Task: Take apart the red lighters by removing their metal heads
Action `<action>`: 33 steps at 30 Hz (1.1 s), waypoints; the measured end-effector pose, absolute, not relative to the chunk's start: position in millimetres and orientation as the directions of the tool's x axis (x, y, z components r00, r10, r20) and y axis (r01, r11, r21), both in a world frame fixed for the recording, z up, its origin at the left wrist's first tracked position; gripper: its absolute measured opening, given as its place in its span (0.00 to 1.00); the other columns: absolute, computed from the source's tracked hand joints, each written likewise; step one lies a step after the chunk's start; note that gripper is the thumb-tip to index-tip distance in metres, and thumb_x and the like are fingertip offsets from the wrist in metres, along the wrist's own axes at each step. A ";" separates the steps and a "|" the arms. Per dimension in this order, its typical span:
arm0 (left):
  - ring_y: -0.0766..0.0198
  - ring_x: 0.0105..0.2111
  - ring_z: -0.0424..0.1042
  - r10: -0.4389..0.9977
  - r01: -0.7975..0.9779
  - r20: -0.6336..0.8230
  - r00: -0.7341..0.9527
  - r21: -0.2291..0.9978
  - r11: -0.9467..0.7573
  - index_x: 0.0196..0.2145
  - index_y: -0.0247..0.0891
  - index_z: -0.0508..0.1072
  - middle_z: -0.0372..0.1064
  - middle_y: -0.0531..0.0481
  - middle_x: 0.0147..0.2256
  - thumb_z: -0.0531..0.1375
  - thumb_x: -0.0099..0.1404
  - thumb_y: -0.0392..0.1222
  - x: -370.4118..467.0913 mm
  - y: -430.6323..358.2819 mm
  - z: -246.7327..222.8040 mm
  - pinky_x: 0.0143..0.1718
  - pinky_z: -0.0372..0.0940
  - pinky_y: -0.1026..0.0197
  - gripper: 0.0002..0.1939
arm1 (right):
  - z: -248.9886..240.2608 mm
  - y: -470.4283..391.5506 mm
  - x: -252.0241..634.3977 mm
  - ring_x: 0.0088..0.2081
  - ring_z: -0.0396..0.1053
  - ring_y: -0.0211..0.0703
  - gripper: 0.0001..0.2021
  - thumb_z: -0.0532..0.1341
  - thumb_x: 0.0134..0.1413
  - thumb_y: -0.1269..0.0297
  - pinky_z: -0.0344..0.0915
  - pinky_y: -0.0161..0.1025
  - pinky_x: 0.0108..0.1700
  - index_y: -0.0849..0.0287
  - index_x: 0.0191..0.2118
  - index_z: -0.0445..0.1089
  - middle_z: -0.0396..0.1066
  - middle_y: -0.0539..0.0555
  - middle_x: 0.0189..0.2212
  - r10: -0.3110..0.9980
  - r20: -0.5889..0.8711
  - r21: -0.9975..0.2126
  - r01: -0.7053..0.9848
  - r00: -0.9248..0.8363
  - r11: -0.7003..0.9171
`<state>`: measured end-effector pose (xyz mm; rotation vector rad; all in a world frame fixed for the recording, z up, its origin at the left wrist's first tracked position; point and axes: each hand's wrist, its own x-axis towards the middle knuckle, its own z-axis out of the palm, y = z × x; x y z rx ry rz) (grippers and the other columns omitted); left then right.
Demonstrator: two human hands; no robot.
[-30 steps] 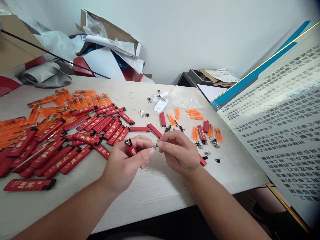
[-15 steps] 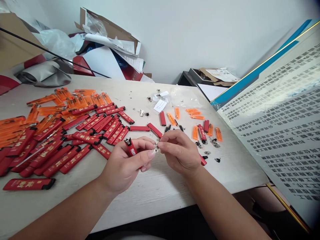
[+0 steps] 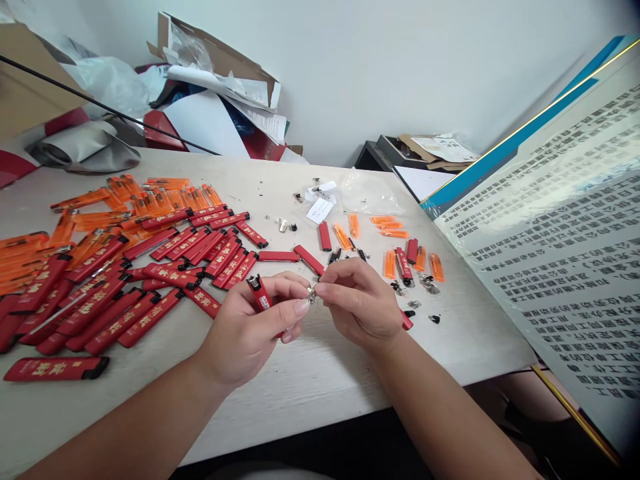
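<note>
My left hand (image 3: 260, 317) is closed around a red lighter (image 3: 260, 293) whose top lacks its metal hood, with the lower part hidden by the fingers. Thumb and fingertips of that hand also pinch a small shiny metal piece (image 3: 312, 296). My right hand (image 3: 357, 300) is closed too, its thumb and forefinger gripping the same metal piece from the other side. Fingers cover part of this piece, so its exact kind is hard to make out. Just beyond the hands lie a red lighter body (image 3: 309, 260) and another red body (image 3: 279, 256).
Red lighters with gold lettering (image 3: 150, 317) and orange lighters (image 3: 165, 199) are heaped at left. Loose metal parts (image 3: 429, 285) and orange bodies (image 3: 390, 264) lie at right. A large printed board (image 3: 550, 233) leans over the table's right side. Cartons and papers (image 3: 220, 100) crowd the back.
The small metal piece has turned slightly between my fingertips. Both hands stay in nearly the same place, and the view has shifted very slightly.
</note>
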<state>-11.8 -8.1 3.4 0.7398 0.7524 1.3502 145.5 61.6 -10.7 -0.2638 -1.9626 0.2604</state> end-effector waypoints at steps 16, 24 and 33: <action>0.69 0.26 0.67 0.967 0.064 0.174 -0.187 0.984 -0.165 0.33 0.40 0.79 0.72 0.52 0.28 0.63 0.60 0.37 -11.5 -9.8 -1.4 0.28 0.63 0.66 0.04 | -7.3 58.2 143.1 0.28 0.66 0.34 0.04 0.60 0.56 0.76 0.65 0.33 0.26 0.61 0.35 0.70 0.68 0.54 0.31 0.610 0.561 -0.778 -0.104 -0.559 0.620; 0.75 0.18 0.54 0.976 -0.465 -0.199 -0.086 0.875 0.138 0.26 0.34 0.76 0.58 0.57 0.17 0.66 0.55 0.37 -9.7 -2.0 0.0 0.18 0.51 0.69 0.04 | -7.3 57.2 141.8 0.22 0.66 0.30 0.02 0.61 0.59 0.68 0.64 0.31 0.24 0.60 0.37 0.68 0.66 0.49 0.28 0.738 0.254 -0.967 -0.138 -0.625 0.215; 0.75 0.20 0.55 0.961 -0.541 -0.273 -0.036 0.814 0.211 0.25 0.33 0.74 0.60 0.55 0.20 0.66 0.54 0.36 -10.1 -2.3 0.0 0.18 0.51 0.70 0.05 | -2.9 58.6 142.4 0.22 0.63 0.31 0.06 0.60 0.59 0.65 0.61 0.31 0.24 0.61 0.33 0.67 0.64 0.48 0.23 0.759 0.132 -0.986 -0.008 -0.638 0.164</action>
